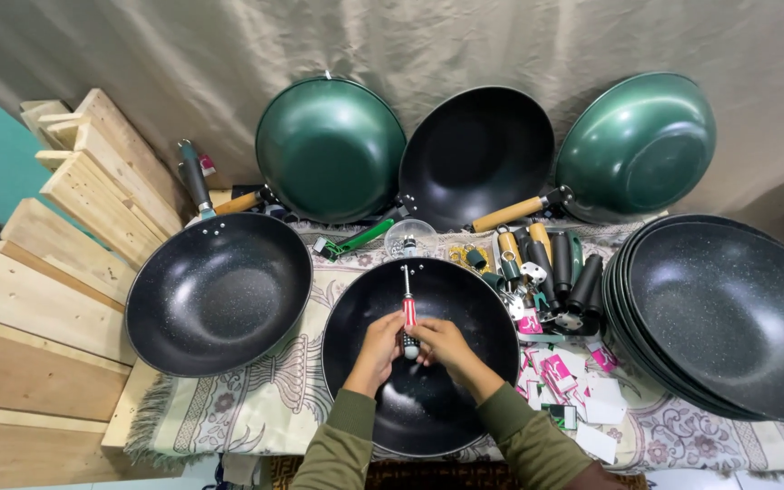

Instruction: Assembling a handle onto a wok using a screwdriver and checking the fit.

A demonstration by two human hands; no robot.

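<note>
Both hands meet over the black pan (420,399): the left hand (376,349) and right hand (442,343) are curled shut around the screwdriver (407,313), which points away from them. It looks light and stiff, best gripped by its striped handle. Loose handles (551,268) lie to the right.

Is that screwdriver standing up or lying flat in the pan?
Standing roughly upright: the screwdriver rises from the black pan, gripped low by the left hand and right hand.

pink & white paper tags (563,374) scattered on cloth, right of centre pan.
</note>
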